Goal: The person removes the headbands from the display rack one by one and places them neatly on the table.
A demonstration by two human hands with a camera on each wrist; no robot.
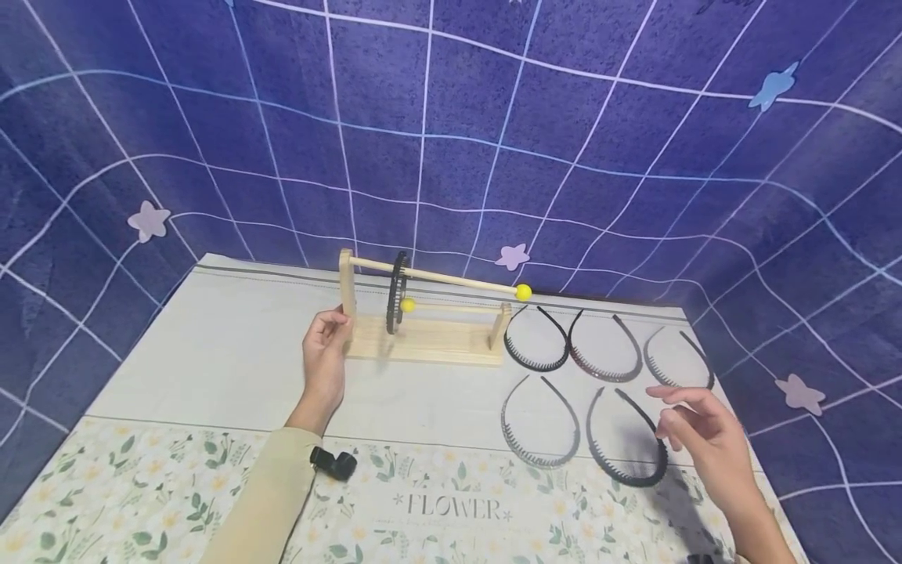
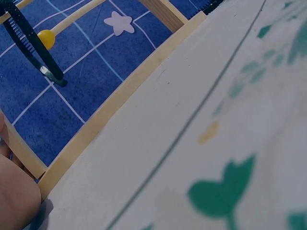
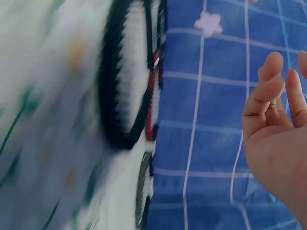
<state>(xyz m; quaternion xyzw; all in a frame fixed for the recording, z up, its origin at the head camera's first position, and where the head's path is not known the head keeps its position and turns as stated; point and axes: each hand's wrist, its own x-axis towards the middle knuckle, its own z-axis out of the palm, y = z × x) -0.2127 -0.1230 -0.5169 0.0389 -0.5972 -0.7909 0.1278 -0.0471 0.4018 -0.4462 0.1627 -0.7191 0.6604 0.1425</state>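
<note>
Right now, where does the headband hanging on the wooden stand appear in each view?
Head: the hanging headband is left of centre, on the upper rod of the wooden stand.
Left wrist: top left corner, beside a yellow ball.
Right wrist: not in view.
Shared landmark: the yellow ball.

Pale beige sleeve [image 1: 264, 501] — black wrist-mounted camera [image 1: 334, 462].
</note>
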